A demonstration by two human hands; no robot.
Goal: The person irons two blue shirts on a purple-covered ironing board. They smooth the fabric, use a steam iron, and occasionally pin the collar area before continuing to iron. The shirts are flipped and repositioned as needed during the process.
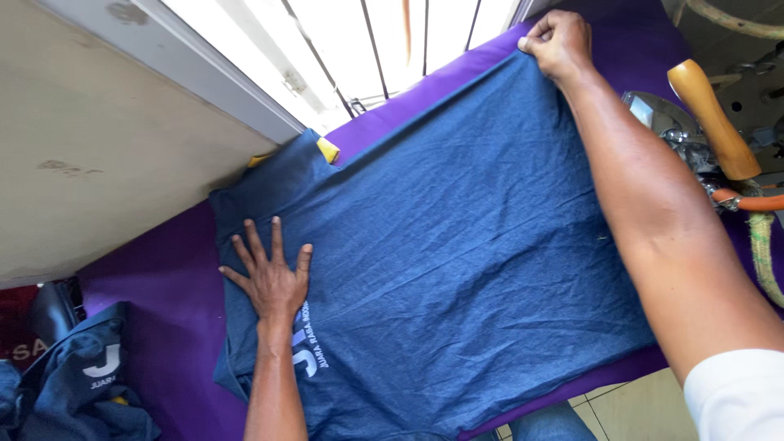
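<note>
- Fingers of the left hand [273,282] are spread flat and pressed down on the blue shirt [457,245], near its pale printed lettering; nothing is gripped.
- Blue shirt is laid out flat across the purple board [163,286], covering most of it.
- Beside the right forearm, an iron with a wooden handle [714,118] is seen at the board's edge.
- Farthest off, the right hand [559,41] is closed, and the shirt's far hem is pinched in it.
</note>
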